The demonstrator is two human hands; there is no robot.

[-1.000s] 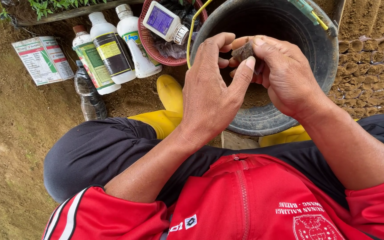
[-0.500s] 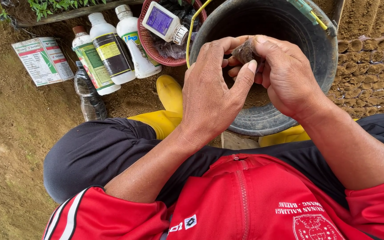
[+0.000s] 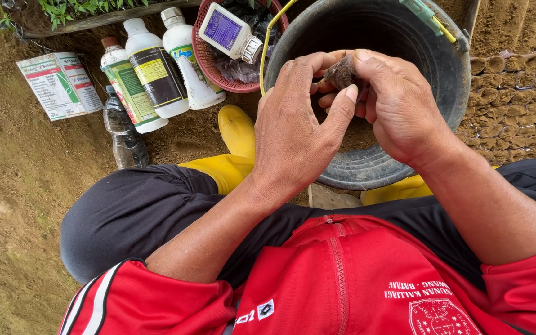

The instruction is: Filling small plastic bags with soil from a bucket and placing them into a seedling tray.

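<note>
My left hand [image 3: 296, 127] and my right hand [image 3: 398, 105] meet above a dark round bucket [image 3: 373, 167] with soil inside. Between the fingertips of both hands sits a small brown lump of soil wrapped in thin clear plastic [image 3: 342, 73]. The right thumb presses on its top, and the left thumb and fingers close on it from the left. My arms reach out over a red zipped jacket and dark trousers, with yellow rubber boots [image 3: 238, 146] below.
Three white bottles [image 3: 156, 77] stand on bare earth to the left, beside a dark plastic bottle [image 3: 122, 133] and a printed packet [image 3: 60, 84]. A red basket [image 3: 218, 68] holds another white bottle [image 3: 227, 32]. Rows of small soil-filled plastic bags [image 3: 519, 93] lie at right.
Both hands have stayed above the bucket. The fingers have shifted slightly around the small soil lump, turning it between the fingertips.
</note>
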